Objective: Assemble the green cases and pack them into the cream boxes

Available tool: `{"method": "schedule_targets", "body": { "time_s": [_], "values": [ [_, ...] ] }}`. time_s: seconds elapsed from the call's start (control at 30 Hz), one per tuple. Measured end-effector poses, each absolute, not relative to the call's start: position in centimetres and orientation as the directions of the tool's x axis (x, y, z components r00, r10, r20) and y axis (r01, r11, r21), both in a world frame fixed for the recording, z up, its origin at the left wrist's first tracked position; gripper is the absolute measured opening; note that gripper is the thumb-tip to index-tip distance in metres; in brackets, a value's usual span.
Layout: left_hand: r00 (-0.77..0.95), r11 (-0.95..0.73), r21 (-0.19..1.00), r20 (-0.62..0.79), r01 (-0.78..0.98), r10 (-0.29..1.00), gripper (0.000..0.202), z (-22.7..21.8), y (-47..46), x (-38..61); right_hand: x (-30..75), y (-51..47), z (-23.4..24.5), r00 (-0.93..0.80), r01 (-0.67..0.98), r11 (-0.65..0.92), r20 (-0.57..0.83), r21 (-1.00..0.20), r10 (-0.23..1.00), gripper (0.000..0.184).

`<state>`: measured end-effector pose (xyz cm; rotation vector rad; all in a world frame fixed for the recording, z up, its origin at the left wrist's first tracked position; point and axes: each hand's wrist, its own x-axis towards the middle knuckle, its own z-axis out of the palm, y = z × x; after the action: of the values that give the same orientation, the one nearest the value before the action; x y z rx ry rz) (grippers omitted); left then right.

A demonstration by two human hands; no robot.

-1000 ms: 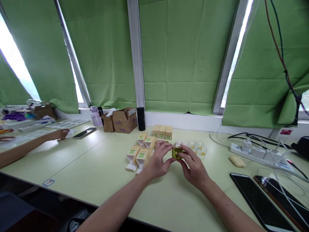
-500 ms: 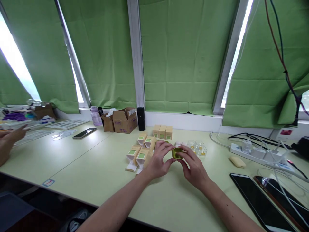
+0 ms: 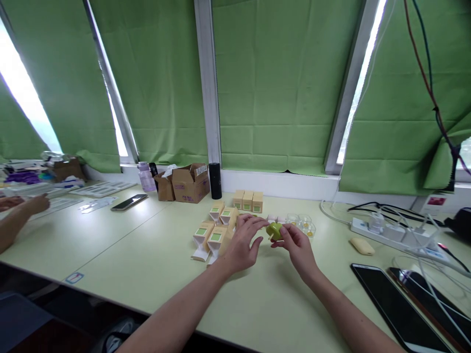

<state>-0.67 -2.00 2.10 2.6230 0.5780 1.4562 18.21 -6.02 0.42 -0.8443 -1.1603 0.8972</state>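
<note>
My right hand pinches a small yellow-green rounded piece between thumb and fingers. A short pale bit sticks out at its lower left, and I cannot make out its exact kind. Beside it, my left hand is open, thumb and fingers apart, fingertips close to the piece. Whether they touch it I cannot tell. Just left of that hand, several kraft-paper boxes with green labels lie with their flaps open. Behind my right hand sit clear cups with yellow centres, partly covered by the hand.
Small closed boxes stand in a row at the back. Also there are a black cylinder and a cardboard box. To the right lie a power strip, cables and a tablet. Another person's hands work far left.
The green piece has turned, so its hollow opening no longer faces me. My left thumb and fingers have come off it, leaving it in my right hand. The other person's hands have shifted.
</note>
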Motion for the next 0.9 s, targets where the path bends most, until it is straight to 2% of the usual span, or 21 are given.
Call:
{"method": "schedule_targets", "body": {
  "time_s": [0.17, 0.33, 0.5, 0.67, 0.9],
  "values": [
    [0.494, -0.924, 0.224, 0.793, 0.309, 0.357, 0.049, 1.81, -2.03, -0.51, 17.80, -6.15, 0.88, 0.141, -0.244, 0.279, 0.251, -0.929, 0.958, 0.057],
    [0.510, -0.927, 0.213, 0.786, 0.310, 0.351, 0.048, 1.62, -1.97, -0.43, 17.34, -6.34, 1.16, 0.126, -0.284, 0.226, 0.197, -0.932, 0.972, 0.061],
    [0.535, -0.933, 0.186, 0.777, 0.307, 0.331, 0.047, 1.55, -1.84, -0.37, 17.29, -6.39, 1.21, 0.113, -0.264, 0.184, 0.159, -0.947, 0.981, 0.064],
    [0.536, -0.922, 0.225, 0.759, 0.316, 0.369, 0.048, 1.49, -1.77, -0.34, 17.38, -6.45, 1.21, 0.126, -0.230, 0.147, 0.120, -0.962, 0.985, 0.064],
    [0.554, -0.896, 0.281, 0.711, 0.343, 0.434, 0.044, 1.49, -1.59, -0.37, 17.39, -6.77, 0.96, 0.106, -0.179, 0.172, 0.155, -0.969, 0.982, 0.061]
  ]
}}
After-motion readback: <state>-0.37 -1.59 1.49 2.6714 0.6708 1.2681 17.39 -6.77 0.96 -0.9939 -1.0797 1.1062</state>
